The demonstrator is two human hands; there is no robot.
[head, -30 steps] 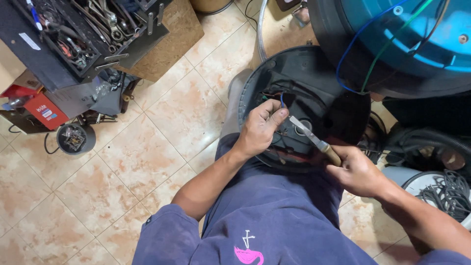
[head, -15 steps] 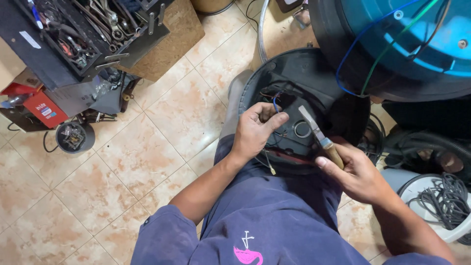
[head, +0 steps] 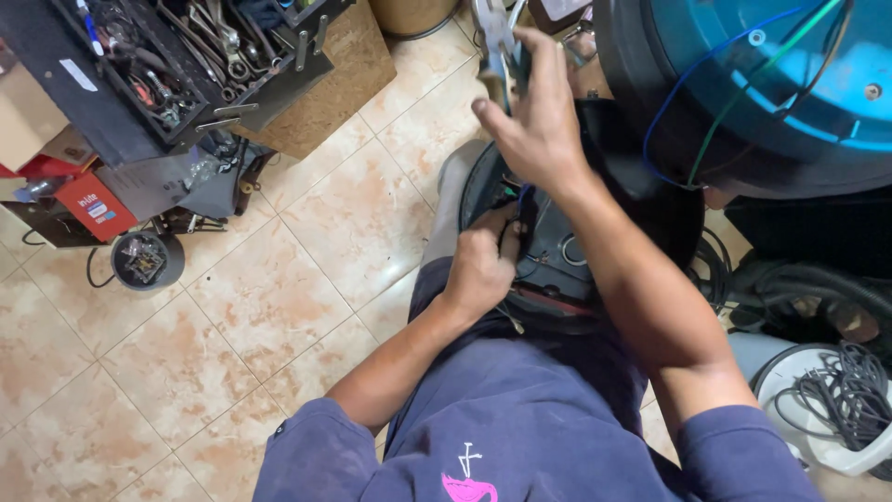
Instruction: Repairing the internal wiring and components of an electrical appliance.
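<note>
The left hand (head: 481, 265) grips wires on the black round housing (head: 650, 209); beyond it, the right hand (head: 534, 116) holds up pliers (head: 491, 42).

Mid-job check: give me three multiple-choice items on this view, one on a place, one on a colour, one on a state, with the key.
1. Where is the left hand?
A. On the black round housing in the lap
B. In the open toolbox
C. Flat on the floor tiles

2. What colour is the translucent cover at upper right?
A. Red
B. Yellow
C. Blue

3. How is the right hand?
A. Resting open on the knee
B. Raised, closed around a metal tool
C. Gripping the cable coil

Key: 1 A, its fingers curl against the housing's wiring; 2 C, the cover shows blue inside its black rim; 3 B, the fingers wrap the tool above the housing.
</note>
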